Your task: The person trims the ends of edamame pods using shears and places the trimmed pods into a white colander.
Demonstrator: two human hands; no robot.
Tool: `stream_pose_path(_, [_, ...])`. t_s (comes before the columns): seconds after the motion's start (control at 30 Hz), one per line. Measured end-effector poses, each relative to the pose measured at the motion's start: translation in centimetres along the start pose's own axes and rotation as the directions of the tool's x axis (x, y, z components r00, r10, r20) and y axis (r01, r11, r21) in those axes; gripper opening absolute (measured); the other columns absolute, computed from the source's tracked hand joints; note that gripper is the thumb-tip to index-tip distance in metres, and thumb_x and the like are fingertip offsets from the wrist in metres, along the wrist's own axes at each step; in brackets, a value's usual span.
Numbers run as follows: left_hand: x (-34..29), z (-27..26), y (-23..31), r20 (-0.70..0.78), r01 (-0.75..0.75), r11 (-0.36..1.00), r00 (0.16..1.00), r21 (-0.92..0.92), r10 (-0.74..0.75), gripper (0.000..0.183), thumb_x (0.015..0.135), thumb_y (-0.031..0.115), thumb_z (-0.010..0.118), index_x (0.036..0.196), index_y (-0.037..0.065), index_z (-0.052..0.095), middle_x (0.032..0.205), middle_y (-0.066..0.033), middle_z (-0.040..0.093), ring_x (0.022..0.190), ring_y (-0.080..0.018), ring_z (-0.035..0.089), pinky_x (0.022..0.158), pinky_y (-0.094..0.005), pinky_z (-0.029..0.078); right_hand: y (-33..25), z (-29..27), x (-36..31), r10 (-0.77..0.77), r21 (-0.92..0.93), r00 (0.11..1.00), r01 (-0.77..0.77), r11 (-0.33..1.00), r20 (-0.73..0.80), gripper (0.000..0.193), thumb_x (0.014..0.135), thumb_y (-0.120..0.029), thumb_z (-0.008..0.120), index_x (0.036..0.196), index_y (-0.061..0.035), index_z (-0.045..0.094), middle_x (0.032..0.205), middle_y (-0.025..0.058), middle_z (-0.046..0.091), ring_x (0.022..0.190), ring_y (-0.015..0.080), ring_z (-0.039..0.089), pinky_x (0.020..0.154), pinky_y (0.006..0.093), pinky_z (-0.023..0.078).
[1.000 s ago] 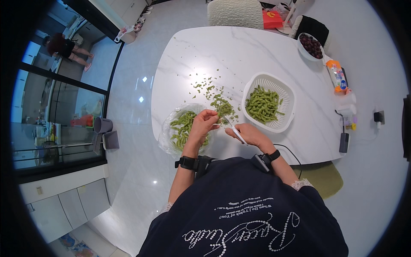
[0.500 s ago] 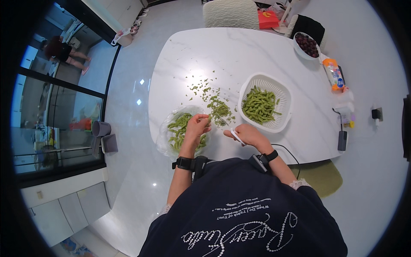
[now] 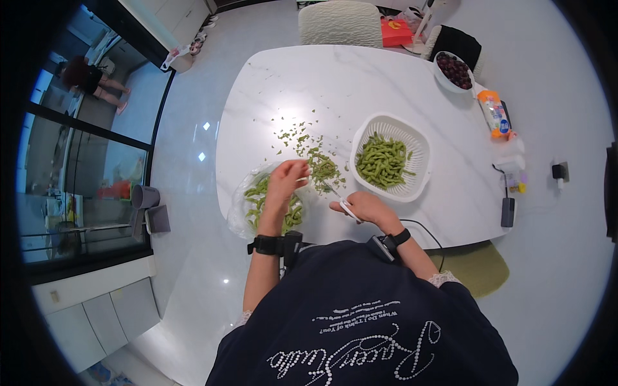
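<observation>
My left hand [image 3: 288,179] pinches a green bean pod over a clear bag of untrimmed pods [image 3: 257,204] at the table's near edge. My right hand [image 3: 365,208] grips white-handled scissors [image 3: 340,199], whose blades point up-left toward the pod's tip. Between the two hands lies a small heap of cut green trimmings [image 3: 322,166]. To the right of it stands a white colander [image 3: 412,140] holding trimmed pods [image 3: 381,161]. Both wrists wear black bands.
The white marble table [image 3: 360,83] carries scattered green bits, a bowl of dark red fruit [image 3: 454,69], an orange-capped bottle [image 3: 494,114], a white container [image 3: 508,161] and a dark device on a cable [image 3: 508,212]. Chairs stand at the far side. Glass doors lie left.
Both hands have stayed over the bag and trimmings, shifting only slightly. The scissors still point at the pod in my left hand.
</observation>
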State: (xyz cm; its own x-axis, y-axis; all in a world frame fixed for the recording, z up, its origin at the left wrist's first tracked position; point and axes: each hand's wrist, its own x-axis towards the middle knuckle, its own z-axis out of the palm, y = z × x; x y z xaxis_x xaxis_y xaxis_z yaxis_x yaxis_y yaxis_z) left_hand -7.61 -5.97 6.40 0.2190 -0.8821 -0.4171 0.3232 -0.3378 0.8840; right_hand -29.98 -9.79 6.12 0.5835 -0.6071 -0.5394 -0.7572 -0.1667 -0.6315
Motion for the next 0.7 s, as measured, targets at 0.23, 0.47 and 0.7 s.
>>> stream_pose_path(0.23, [-0.5, -9.8, -5.7, -0.281, 0.136, 0.986, 0.954, 0.093, -0.105, 0.016, 0.088, 0.018, 0.056, 0.094, 0.004, 0.060, 0.081, -0.0037, 0.061, 0.066, -0.0096, 0.058, 0.056, -0.0220, 0.048, -0.1, 0.0, 0.3, 0.028, 0.006, 1.000, -0.028, 1.000, -0.006, 0.071, 0.080, -0.067, 0.049, 0.054, -0.0008, 0.054, 0.051, 0.0119, 0.053, 0.051, 0.0257, 0.057, 0.053, 0.0354, 0.044])
stream_pose_path(0.47, [-0.9, -10.3, -12.2, -0.234, 0.105, 0.859, 0.972, 0.501, 0.018, 0.021, 0.076, 0.011, 0.064, 0.094, 0.002, 0.061, 0.073, -0.0014, 0.061, 0.064, -0.0094, 0.057, 0.054, -0.0239, 0.046, -0.7, 0.5, 0.5, 0.021, -0.022, 0.999, -0.020, 1.000, 0.045, 0.062, 0.082, -0.060, 0.055, 0.058, -0.0028, 0.055, 0.050, 0.0064, 0.053, 0.046, 0.0172, 0.057, 0.050, 0.0294, 0.044])
stream_pose_path(0.7, [-1.6, -4.6, -12.0, -0.216, 0.025, 0.476, 0.911, 0.879, 0.352, 0.023, 0.069, 0.012, 0.070, 0.086, 0.003, 0.059, 0.072, -0.0156, 0.060, 0.073, -0.0335, 0.059, 0.067, -0.0423, 0.047, -0.5, 0.4, 0.9, 0.014, -0.023, 0.997, -0.012, 1.000, 0.073, 0.061, 0.082, -0.059, 0.056, 0.062, -0.0006, 0.059, 0.051, 0.0077, 0.054, 0.046, 0.0173, 0.057, 0.050, 0.0298, 0.045])
